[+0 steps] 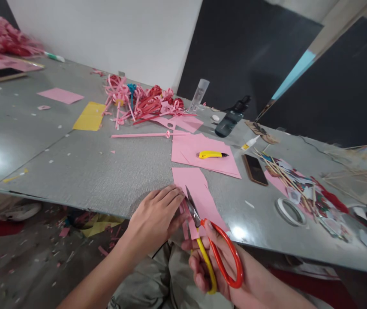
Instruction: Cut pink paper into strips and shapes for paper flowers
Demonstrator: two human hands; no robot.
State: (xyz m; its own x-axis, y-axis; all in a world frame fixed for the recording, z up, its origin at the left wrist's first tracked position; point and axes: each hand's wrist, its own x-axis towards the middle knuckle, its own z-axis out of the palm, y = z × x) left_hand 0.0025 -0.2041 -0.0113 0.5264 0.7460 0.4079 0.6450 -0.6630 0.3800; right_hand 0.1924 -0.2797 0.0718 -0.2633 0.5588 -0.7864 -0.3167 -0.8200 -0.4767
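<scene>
My right hand grips a pair of scissors with one red and one yellow handle. Their blades are parted around the left side of a sheet of pink paper at the table's front edge. A narrow strip hangs along that side, partly behind my fingers. My left hand is closed on the paper's left edge, beside the blades, with the thumb hidden in part. Just beyond lies a stack of pink sheets with a yellow utility knife on it.
Pink and red ribbon flowers lie at the back, near a yellow sheet. To the right are a dark bottle, a glue bottle, a phone, a tape roll and several thin sticks. Scraps litter the floor.
</scene>
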